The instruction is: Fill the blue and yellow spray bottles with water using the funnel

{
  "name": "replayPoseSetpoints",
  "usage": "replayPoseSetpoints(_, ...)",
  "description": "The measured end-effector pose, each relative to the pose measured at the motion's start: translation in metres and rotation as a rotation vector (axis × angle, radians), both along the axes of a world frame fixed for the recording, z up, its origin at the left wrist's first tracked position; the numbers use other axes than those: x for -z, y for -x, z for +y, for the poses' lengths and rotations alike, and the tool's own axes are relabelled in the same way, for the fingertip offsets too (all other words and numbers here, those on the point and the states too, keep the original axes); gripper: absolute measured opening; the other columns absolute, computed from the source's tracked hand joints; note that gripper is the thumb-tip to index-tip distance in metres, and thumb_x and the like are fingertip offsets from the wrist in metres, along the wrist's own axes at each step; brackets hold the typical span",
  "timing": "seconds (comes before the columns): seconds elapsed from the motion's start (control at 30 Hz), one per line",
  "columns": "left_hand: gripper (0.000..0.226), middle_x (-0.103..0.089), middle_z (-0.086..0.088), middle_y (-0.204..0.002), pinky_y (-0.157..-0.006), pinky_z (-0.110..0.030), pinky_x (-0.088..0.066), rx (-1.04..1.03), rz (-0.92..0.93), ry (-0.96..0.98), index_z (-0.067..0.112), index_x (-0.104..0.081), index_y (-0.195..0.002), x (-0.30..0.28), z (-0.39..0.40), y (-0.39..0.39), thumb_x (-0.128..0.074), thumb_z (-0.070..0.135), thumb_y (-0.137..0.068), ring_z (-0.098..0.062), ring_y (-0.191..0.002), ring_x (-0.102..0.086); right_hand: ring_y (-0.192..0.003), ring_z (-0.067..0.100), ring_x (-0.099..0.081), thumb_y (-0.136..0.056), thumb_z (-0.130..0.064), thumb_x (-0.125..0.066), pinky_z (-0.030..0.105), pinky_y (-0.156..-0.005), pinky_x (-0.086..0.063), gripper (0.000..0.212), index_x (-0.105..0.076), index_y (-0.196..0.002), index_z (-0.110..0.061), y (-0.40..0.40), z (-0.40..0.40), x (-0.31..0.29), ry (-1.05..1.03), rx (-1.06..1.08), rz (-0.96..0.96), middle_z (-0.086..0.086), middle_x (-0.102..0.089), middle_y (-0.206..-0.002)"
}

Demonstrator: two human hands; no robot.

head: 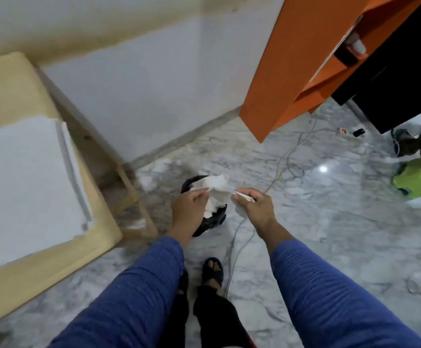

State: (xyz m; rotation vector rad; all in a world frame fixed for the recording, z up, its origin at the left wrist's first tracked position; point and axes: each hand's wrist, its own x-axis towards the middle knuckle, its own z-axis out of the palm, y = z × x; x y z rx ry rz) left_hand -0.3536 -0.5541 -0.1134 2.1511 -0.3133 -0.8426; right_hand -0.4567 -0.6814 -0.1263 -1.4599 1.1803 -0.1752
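Both my hands hold a crumpled white paper tissue (215, 190) over a small black bin (210, 222) lined with a black bag on the floor. My left hand (188, 212) pinches the tissue's left side. My right hand (251, 205) grips its right end, fingers curled round it. No spray bottle and no funnel are in view.
A beige mattress with a white sheet (26, 182) lies at the left against the wall. An orange cabinet (302, 64) stands at the upper right. Cables (283, 167) and a power strip (344, 131) lie on the marble floor. My sandalled foot (213, 271) is below the bin.
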Motion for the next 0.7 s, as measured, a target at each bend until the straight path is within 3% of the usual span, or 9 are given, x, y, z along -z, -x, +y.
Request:
replayPoseSetpoints(0.17, 0.032, -0.065, -0.006, -0.119, -0.061, -0.007, -0.029, -0.002, 0.056, -0.101, 0.017, -0.059, -0.125, 0.107, -0.042, -0.018, -0.047, 0.025, -0.096, -0.018, -0.103, -0.059, -0.089, 0.017, -0.062, -0.08, -0.01, -0.072, 0.031, -0.085, -0.05, 0.011, -0.071, -0.078, -0.021, -0.028, -0.03, 0.114, -0.085, 0.042, 0.03, 0.001, -0.069, -0.088)
replayPoseSetpoints(0.3, 0.036, -0.06, -0.006, -0.127, -0.066, -0.006, -0.025, 0.046, 0.087, -0.158, 0.019, -0.053, -0.131, 0.193, -0.064, -0.034, -0.042, 0.026, -0.098, -0.022, -0.113, -0.055, -0.088, 0.019, -0.065, -0.081, -0.015, -0.071, 0.034, -0.084, -0.052, 0.01, -0.071, -0.083, -0.025, -0.042, -0.044, 0.203, -0.125, 0.01, 0.075, -0.001, -0.069, -0.087)
replayPoseSetpoints(0.4, 0.046, -0.045, -0.005, -0.143, -0.075, -0.009, -0.03, 0.147, 0.176, -0.238, 0.022, -0.038, -0.141, 0.246, -0.07, -0.043, -0.042, 0.034, -0.098, -0.022, -0.124, -0.047, -0.111, 0.02, -0.06, -0.082, -0.015, -0.07, 0.034, -0.099, -0.048, 0.031, -0.066, -0.112, -0.022, -0.049, -0.052, 0.251, -0.2, -0.094, 0.133, 0.004, -0.063, -0.119)
replayPoseSetpoints(0.5, 0.058, -0.026, -0.009, -0.152, -0.101, -0.028, -0.031, 0.322, 0.204, -0.397, 0.019, -0.023, -0.147, 0.274, -0.074, -0.05, -0.039, 0.042, -0.097, -0.027, -0.135, -0.032, -0.126, 0.02, -0.048, -0.085, -0.021, -0.068, 0.031, -0.103, -0.042, 0.055, -0.048, -0.136, -0.022, -0.056, -0.058, 0.267, -0.219, -0.204, 0.257, 0.004, -0.048, -0.14)
replayPoseSetpoints(0.7, 0.053, -0.028, -0.014, -0.149, -0.105, -0.038, -0.034, 0.451, 0.141, -0.543, 0.007, -0.028, -0.142, 0.262, -0.077, -0.05, -0.036, 0.035, -0.098, -0.031, -0.134, -0.031, -0.135, 0.026, -0.036, -0.094, -0.031, -0.051, 0.033, -0.109, -0.029, 0.054, -0.035, -0.143, -0.012, -0.059, -0.068, 0.241, 0.011, -0.655, 0.584, 0.01, -0.036, -0.149)
